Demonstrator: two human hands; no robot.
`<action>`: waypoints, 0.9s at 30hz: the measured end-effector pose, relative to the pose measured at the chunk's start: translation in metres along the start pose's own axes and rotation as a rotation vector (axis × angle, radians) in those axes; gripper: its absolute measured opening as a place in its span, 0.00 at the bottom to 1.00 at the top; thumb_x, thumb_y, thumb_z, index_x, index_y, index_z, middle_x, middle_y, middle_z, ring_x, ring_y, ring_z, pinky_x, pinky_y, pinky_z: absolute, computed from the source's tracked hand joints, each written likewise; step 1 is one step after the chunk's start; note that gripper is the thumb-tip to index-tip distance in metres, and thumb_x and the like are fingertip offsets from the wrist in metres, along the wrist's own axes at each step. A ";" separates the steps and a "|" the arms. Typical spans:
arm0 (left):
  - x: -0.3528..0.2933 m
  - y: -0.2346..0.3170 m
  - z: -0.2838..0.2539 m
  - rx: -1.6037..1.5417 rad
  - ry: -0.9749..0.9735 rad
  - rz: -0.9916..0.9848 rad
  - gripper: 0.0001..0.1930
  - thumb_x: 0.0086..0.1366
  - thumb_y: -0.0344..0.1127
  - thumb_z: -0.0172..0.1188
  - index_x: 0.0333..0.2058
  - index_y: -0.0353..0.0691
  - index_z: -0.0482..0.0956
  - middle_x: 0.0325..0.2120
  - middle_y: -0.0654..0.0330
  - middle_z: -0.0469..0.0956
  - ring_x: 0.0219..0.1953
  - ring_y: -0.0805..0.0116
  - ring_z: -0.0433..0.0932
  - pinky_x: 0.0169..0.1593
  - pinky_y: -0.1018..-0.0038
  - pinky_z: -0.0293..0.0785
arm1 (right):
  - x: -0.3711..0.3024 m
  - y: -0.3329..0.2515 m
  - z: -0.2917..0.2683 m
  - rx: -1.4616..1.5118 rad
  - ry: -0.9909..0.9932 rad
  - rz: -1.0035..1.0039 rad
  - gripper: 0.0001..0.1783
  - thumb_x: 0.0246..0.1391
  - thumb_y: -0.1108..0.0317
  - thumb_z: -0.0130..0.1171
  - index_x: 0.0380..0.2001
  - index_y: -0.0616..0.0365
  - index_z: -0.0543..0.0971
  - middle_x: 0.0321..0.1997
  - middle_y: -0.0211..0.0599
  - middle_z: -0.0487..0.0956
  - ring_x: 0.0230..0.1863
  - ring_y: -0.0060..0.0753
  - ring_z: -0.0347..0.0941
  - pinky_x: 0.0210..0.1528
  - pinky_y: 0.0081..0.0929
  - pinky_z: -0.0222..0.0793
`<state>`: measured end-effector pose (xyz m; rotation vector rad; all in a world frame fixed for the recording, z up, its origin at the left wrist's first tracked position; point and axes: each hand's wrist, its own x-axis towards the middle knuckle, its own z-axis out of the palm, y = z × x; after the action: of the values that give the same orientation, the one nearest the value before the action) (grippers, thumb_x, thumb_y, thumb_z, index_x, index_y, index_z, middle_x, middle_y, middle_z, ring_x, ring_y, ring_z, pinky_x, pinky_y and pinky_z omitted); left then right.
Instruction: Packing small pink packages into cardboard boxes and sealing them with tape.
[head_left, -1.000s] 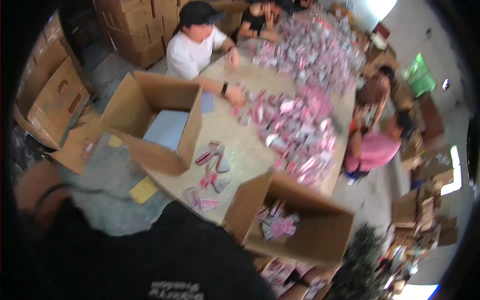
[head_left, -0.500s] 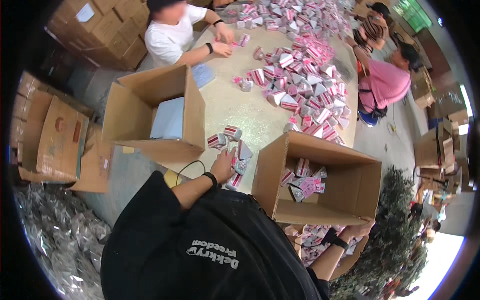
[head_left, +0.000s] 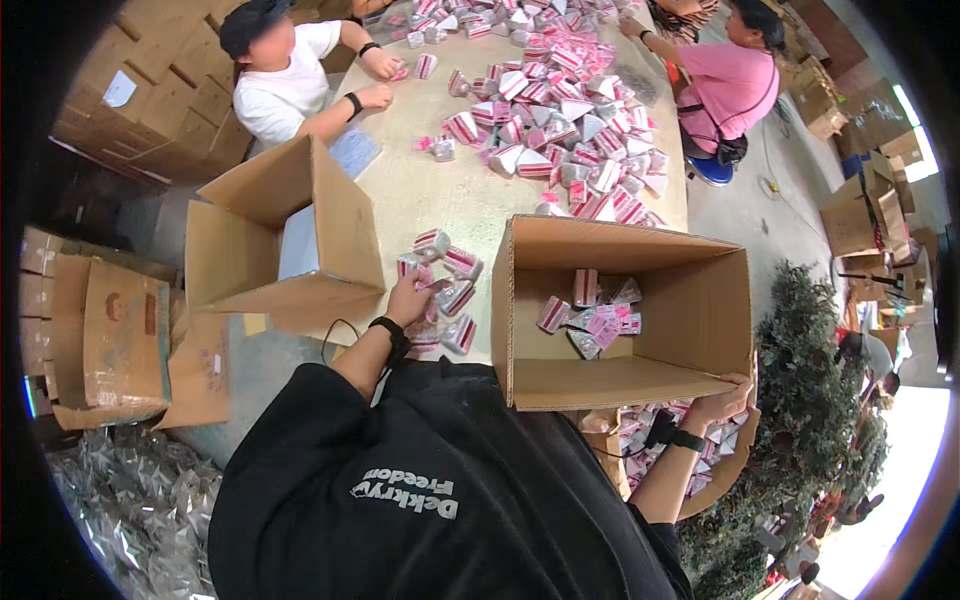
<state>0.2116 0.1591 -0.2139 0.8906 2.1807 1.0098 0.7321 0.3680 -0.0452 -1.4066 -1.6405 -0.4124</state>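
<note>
Hands split: left hand (head_left: 408, 298) grips pink packets (head_left: 445, 290) on the beige table (head_left: 440, 200), right hand (head_left: 722, 400) holds the cardboard box (head_left: 620, 310).

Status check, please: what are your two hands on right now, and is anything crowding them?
Left hand on the small pink-and-white packets. Right hand holding the open cardboard box by its near corner. Second open box close at left.

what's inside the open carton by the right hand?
The open carton holds a small heap of pink-and-white packets toward its far wall; the rest of its floor is bare cardboard. The near wall hides the strip of floor behind it. The right hand grips the carton's near corner.
</note>
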 end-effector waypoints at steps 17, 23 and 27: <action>0.012 0.091 0.023 0.690 -0.159 0.052 0.18 0.58 0.37 0.59 0.45 0.35 0.77 0.48 0.41 0.73 0.51 0.44 0.73 0.49 0.55 0.75 | 0.007 0.018 0.010 0.095 -0.053 0.027 0.12 0.58 0.65 0.52 0.21 0.55 0.67 0.19 0.32 0.71 0.21 0.38 0.68 0.26 0.36 0.64; 0.032 0.031 0.065 0.704 -0.326 0.047 0.18 0.60 0.32 0.58 0.50 0.39 0.72 0.47 0.38 0.70 0.46 0.38 0.75 0.51 0.56 0.74 | 0.008 0.018 0.006 0.298 -0.148 0.325 0.17 0.64 0.62 0.46 0.20 0.55 0.70 0.20 0.34 0.73 0.23 0.39 0.69 0.31 0.34 0.67; 0.020 0.045 0.056 0.376 -0.231 0.171 0.24 0.58 0.35 0.66 0.52 0.40 0.69 0.48 0.40 0.70 0.48 0.41 0.75 0.52 0.57 0.74 | 0.003 0.011 0.000 0.132 -0.135 0.167 0.22 0.65 0.59 0.41 0.18 0.58 0.70 0.19 0.36 0.74 0.23 0.41 0.69 0.34 0.35 0.68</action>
<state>0.2546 0.2209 -0.2127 1.3140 2.1549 0.5403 0.7423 0.3731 -0.0459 -1.4836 -1.6112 -0.1125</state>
